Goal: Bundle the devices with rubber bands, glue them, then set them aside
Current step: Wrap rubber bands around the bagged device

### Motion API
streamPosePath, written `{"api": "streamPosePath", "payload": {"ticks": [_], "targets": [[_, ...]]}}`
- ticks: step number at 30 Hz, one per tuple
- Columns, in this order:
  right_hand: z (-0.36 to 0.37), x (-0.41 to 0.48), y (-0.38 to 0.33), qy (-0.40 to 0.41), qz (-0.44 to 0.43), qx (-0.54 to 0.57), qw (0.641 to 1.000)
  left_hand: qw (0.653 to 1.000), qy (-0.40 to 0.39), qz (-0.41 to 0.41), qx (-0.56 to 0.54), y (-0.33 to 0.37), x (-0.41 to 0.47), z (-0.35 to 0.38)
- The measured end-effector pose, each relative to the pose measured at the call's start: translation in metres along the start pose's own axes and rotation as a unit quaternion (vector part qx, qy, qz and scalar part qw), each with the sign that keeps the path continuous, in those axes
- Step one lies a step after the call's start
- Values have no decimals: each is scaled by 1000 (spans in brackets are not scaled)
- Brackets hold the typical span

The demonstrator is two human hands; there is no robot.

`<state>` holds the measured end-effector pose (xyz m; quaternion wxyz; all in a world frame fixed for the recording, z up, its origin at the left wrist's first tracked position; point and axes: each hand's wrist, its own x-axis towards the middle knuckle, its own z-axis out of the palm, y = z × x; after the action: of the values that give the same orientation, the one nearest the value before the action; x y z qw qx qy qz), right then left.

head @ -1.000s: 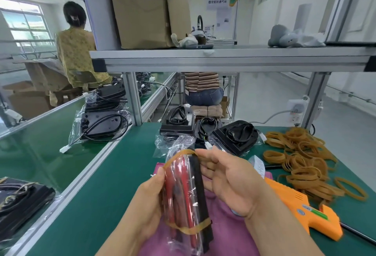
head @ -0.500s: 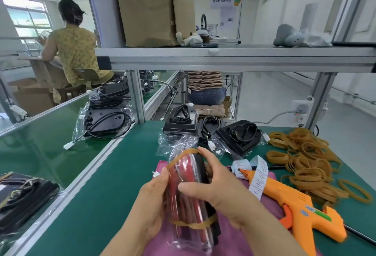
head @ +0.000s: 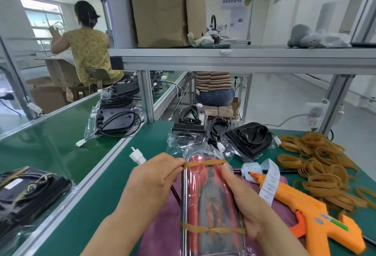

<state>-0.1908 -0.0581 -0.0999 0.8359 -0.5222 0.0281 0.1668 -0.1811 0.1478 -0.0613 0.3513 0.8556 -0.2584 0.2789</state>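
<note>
A red device in a clear plastic bag (head: 211, 198) lies flat over a purple cloth (head: 162, 227), its face up. Two tan rubber bands cross it, one near its far end (head: 205, 163) and one near me (head: 213, 230). My left hand (head: 154, 180) pinches the far band at the device's left edge, with a black cable and white connector (head: 137, 157) sticking out past the fingers. My right hand (head: 250, 205) grips the device's right side. An orange glue gun (head: 311, 213) lies on the table to the right.
A heap of loose rubber bands (head: 319, 162) fills the right of the green table (head: 97, 194). Several black devices with cables (head: 250, 139) sit at the back, more on the left conveyor (head: 118, 121). A strip of white labels (head: 268, 182) drapes over the gun. Two people sit beyond.
The device has turned from standing on edge to lying face up. My left hand moved up to the far band; my right hand slid down its right side.
</note>
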Motion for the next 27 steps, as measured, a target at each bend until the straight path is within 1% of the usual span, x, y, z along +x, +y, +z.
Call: {"api": "streamPosePath", "payload": {"ticks": [1,3,8,10,13,14,17,20,22,24,25,27], "targets": [[1,0,1,-1,0,0,1000,999,-3,29,43,0,1,-1],[3,0,3,-5,5,4,1000,995,-3,48,84,1,-1,-1],[3,0,6,-19,25,12,999,994,24,54,94,4,-5,2],[3,0,6,-26,21,5,999,993,39,43,105,4,-4,5],[3,0,7,-39,13,-1,999,993,40,38,106,2,-5,6],[1,1,8,-37,10,2,999,994,34,39,99,-1,-6,7],[-4,6,10,-24,-7,14,1000,998,29,5,54,2,-12,10],[-4,10,6,-8,-33,0,999,999,29,8,40,3,-17,14],[-1,10,1,1,-53,-29,998,998,41,-43,-23,2,-17,14],[3,10,-3,14,-82,-57,995,989,46,-105,-92,3,-18,13],[5,9,-5,21,-98,-68,993,984,54,-131,-106,5,-18,11],[9,6,-9,29,-131,-88,987,979,68,-152,-114,8,-18,9]]}}
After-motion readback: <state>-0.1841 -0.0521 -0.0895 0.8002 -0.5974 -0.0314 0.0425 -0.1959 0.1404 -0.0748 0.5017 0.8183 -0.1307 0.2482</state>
